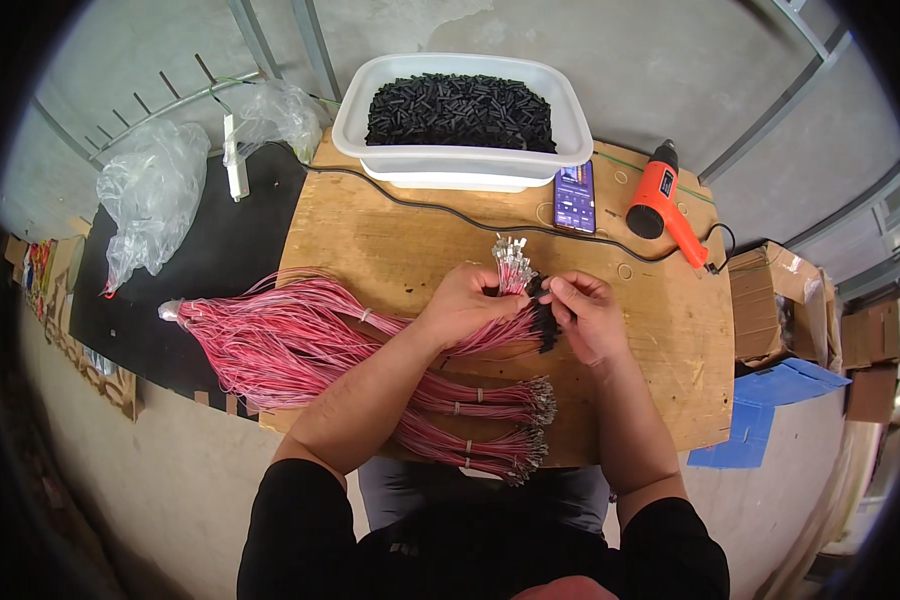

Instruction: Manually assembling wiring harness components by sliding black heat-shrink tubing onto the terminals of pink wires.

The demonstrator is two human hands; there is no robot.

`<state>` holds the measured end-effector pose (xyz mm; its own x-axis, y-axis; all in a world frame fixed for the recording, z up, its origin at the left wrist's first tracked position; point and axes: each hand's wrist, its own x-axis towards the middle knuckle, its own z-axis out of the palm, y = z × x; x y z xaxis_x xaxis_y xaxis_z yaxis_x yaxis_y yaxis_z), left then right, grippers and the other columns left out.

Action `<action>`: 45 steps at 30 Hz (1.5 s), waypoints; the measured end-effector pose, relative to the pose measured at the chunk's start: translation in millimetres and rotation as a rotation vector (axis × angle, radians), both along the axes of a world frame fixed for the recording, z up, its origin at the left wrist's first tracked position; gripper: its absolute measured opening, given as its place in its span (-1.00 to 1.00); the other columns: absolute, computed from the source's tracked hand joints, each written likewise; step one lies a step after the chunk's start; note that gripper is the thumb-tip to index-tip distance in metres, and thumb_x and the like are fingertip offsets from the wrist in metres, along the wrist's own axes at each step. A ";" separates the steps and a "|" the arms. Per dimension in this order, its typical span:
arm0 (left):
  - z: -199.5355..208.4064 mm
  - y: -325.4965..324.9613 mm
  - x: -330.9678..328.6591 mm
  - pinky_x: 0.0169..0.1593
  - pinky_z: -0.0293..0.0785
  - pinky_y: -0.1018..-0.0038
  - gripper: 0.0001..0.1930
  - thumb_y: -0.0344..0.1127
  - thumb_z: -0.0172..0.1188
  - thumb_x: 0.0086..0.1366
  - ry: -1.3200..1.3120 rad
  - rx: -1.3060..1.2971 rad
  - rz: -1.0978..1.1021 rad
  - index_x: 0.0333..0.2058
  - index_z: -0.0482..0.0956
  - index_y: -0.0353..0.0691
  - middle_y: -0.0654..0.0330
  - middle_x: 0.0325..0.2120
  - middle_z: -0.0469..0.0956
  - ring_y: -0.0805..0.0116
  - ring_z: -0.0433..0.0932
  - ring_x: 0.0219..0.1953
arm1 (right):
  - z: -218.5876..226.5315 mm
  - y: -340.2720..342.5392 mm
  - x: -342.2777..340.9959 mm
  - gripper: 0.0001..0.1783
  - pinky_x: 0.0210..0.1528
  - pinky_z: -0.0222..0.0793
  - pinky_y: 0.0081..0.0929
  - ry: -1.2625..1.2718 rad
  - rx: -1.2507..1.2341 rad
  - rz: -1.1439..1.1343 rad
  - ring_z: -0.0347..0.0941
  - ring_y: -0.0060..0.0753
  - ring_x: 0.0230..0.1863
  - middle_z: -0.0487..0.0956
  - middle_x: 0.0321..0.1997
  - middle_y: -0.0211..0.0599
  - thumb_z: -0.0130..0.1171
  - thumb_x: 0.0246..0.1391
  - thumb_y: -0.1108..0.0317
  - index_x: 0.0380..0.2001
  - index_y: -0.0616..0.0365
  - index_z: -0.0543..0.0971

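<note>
My left hand (pixel 462 305) is closed round a bundle of pink-red wires, whose metal terminals (pixel 511 255) stick up past the fingers. Just to its right, my right hand (pixel 585 315) has thumb and fingertips pinched together beside the bundle; what lies between them is too small to make out. Several short black sleeves (pixel 546 330) sit on wire ends between and below the two hands. The wires run left into a large pink-red hank (pixel 270 345) on the table. Nearer me lie tied wire bundles (pixel 495 400) with bare metal ends.
A white tub (pixel 460 158) full of short black tubes (pixel 460 112) stands at the back. An orange heat gun (pixel 660 192) and a phone (pixel 575 200) lie right of it. A black cable (pixel 470 218) crosses the table. Plastic bags (pixel 155 190) lie far left; cardboard boxes (pixel 755 305) stand right.
</note>
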<state>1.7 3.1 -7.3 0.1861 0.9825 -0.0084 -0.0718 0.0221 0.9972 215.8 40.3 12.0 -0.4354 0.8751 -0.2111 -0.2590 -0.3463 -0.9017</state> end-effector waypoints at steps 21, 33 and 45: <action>-2.7 0.8 3.0 -0.25 0.51 0.54 -0.78 -0.30 0.39 0.22 0.106 0.100 -0.004 -0.23 0.71 -0.31 0.19 -0.44 0.71 0.61 0.58 -0.38 | 3.9 -5.9 -3.6 -0.92 -0.45 0.10 -0.77 -0.113 0.251 -0.047 0.27 -0.85 -0.47 0.54 -0.41 -0.61 0.27 0.18 0.52 -0.25 0.23 0.63; -0.7 0.0 1.7 -0.36 0.40 0.60 -0.90 -0.43 0.30 0.30 0.007 -0.022 0.025 -0.34 0.64 -0.36 0.32 -0.54 0.55 0.61 0.46 -0.48 | 1.0 15.1 13.7 -0.80 -0.36 0.39 -0.67 0.448 -0.356 -0.129 0.48 -0.49 -0.35 0.59 -0.28 -0.19 0.04 0.21 0.58 -0.10 0.29 0.52; 0.4 0.4 2.0 -0.38 0.39 0.60 -0.81 -0.32 0.34 0.27 0.000 -0.005 0.044 -0.33 0.69 -0.37 0.33 -0.57 0.59 0.67 0.45 -0.48 | -11.9 20.9 14.5 -0.80 -0.40 0.41 -0.66 0.368 -0.236 -0.220 0.48 -0.42 -0.36 0.59 -0.23 -0.11 -0.06 0.35 0.54 -0.02 0.28 0.47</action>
<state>3.6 3.5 -6.9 0.1429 0.9896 -0.0137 -0.0733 0.0244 0.9970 230.3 61.2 0.1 -0.3283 0.9017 -0.2814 -0.6361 -0.4313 -0.6399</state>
